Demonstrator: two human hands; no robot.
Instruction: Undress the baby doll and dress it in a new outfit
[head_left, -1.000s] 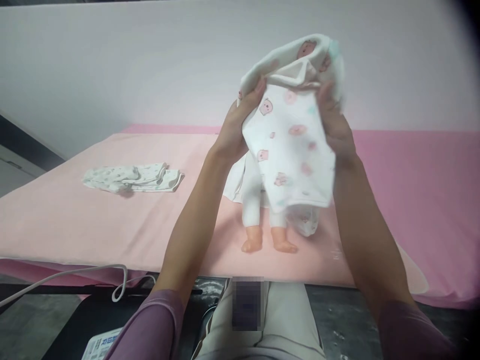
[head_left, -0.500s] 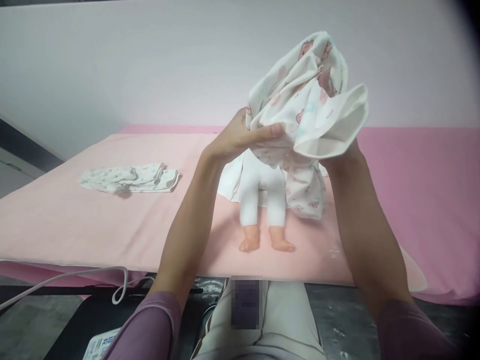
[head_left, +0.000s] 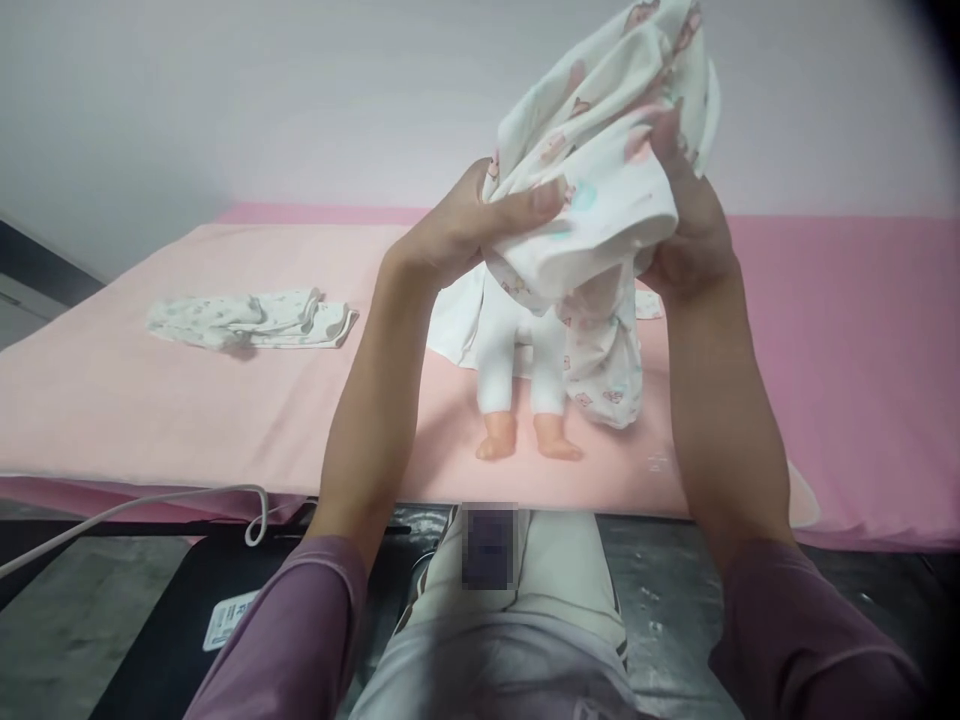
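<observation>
Printed garment: a soft white cloth garment (head_left: 585, 150) with pink animal faces and pale turquoise patches was held up between the two hands, bunched into folds, its upper part rising above them and one wide hemmed edge turned toward the wearer.
Left hand: the left hand (head_left: 469, 222) gripped the garment's near side, thumb laid across the front, the other fingers largely hidden by the cloth.
Right hand: the right hand (head_left: 691, 232) gripped the opposite side, thumb raised against the folds; how its covered fingers were set could not be told.
Hanging length: a gathered length of matching print (head_left: 609, 375) dropped below the hands, nearer the right one, beside the doll's leg; whether it touched the surface was unclear.
Doll: a doll with white legs and bare tan feet (head_left: 496, 365) lay below and between the hands, feet toward the wearer, its upper body hidden behind the garment.
White cloth: a plain white cloth (head_left: 456, 325) showed behind the doll's legs, just below the left hand.
Folded cloth: a white cloth bundle with a grey-green print (head_left: 251, 320) lay well to the left of the left hand.
Surface: the surface (head_left: 285, 420), covered in pale pink fabric, spread beneath both hands, with deeper pink fabric (head_left: 847, 370) to the right of the right hand.
Cable: a thin white cable (head_left: 187, 495) curled below and left of the left hand.
</observation>
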